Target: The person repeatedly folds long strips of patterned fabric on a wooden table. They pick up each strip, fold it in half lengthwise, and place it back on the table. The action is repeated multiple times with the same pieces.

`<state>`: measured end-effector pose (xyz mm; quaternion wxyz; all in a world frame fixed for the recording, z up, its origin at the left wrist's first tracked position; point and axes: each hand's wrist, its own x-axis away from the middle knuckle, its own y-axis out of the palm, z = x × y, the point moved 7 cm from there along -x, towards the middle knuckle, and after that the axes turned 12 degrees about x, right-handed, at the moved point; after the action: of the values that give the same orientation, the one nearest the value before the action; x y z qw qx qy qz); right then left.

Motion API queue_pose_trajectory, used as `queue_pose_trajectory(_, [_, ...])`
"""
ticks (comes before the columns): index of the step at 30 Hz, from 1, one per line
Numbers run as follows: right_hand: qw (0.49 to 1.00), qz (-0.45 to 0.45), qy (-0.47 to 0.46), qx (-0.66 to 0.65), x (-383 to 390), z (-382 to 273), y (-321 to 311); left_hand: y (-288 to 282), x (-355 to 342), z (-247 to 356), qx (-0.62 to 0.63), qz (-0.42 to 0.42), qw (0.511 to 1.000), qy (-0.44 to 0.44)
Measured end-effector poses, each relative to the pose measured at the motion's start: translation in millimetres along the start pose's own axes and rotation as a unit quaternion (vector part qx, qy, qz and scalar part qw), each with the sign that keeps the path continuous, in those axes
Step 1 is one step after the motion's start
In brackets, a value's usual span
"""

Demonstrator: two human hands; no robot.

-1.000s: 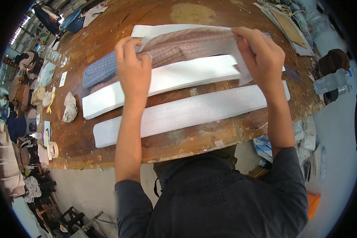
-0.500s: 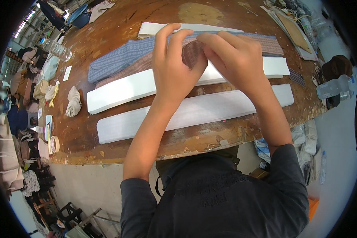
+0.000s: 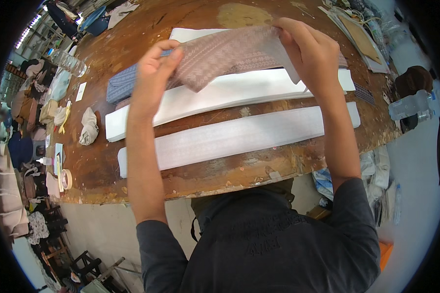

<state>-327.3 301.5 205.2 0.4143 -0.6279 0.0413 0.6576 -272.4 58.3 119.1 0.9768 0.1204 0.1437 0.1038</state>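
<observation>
A brown patterned strip of fabric (image 3: 220,56) is stretched in the air between my hands. My left hand (image 3: 156,68) pinches its left end, slightly blurred. At the other end, my right hand (image 3: 310,56) grips the upper edge, and a whitish flap (image 3: 289,61) hangs beside its fingers; whether this is the fabric's back or a separate piece I cannot tell. Below lies a stack of long white strips (image 3: 215,95). Nearer me is another white strip stack (image 3: 239,139). Blue patterned fabric (image 3: 122,83) lies behind my left hand, partly covered.
On the worn wooden table (image 3: 215,180) stand or lie a crumpled beige cloth (image 3: 89,127), a tape roll (image 3: 67,179) and a clear bottle (image 3: 68,61). At the right edge are plastic bottles (image 3: 410,107) and boards (image 3: 359,41). A blue basin (image 3: 94,20) sits far left.
My hands have moved apart, left hand leftward and right hand slightly right and up. The brown fabric, bunched between them before, is now spread out above the white strips.
</observation>
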Motion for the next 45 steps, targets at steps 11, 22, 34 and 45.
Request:
queue_pose_trajectory(11, [0.999,0.039,0.008,-0.017,-5,-5,10,-25,13,55,-0.196,-0.088,0.976,0.04])
queue_pose_trajectory(22, [0.984,0.174,0.008,-0.029,-61,-26,-47,40,33,-4,-0.483,0.036,0.849,0.209])
queue_pose_trajectory(34, [0.983,0.122,0.098,0.096,13,54,-51,-100,51,88,-0.171,0.164,0.955,0.18])
queue_pose_trajectory(45, [0.971,-0.038,0.205,0.119,95,112,-82,-85,141,56,-0.313,-0.049,0.934,-0.167])
